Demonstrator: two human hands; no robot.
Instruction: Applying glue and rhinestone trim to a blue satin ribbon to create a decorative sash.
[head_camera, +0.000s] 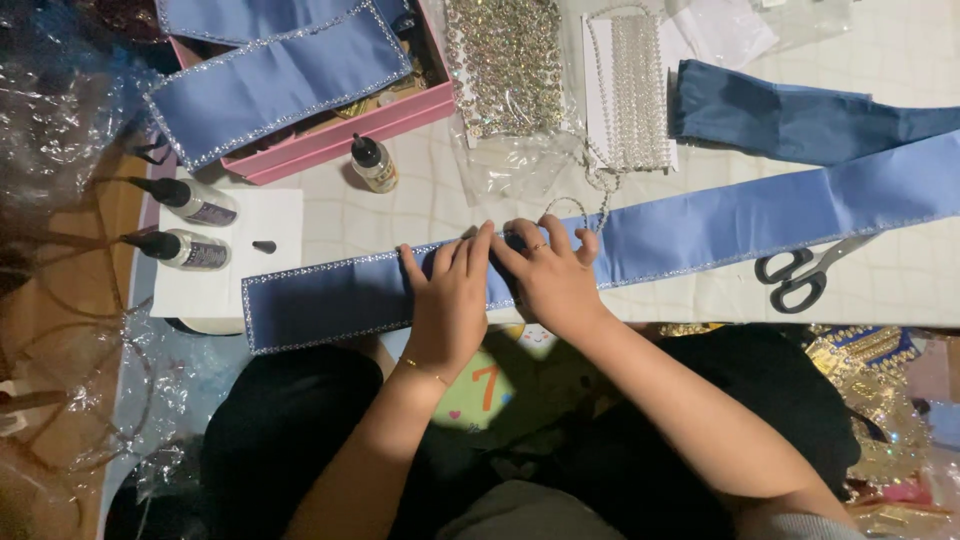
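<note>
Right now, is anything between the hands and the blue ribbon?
No. The left hand and right hand both lie flat on the blue ribbon, side by side, touching it directly.

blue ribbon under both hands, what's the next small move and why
Probably slide both hands along the blue ribbon, pressing the rhinestone trim down further. The left hand and right hand lie flat, side by side, over one short stretch of its upper edge.
</note>
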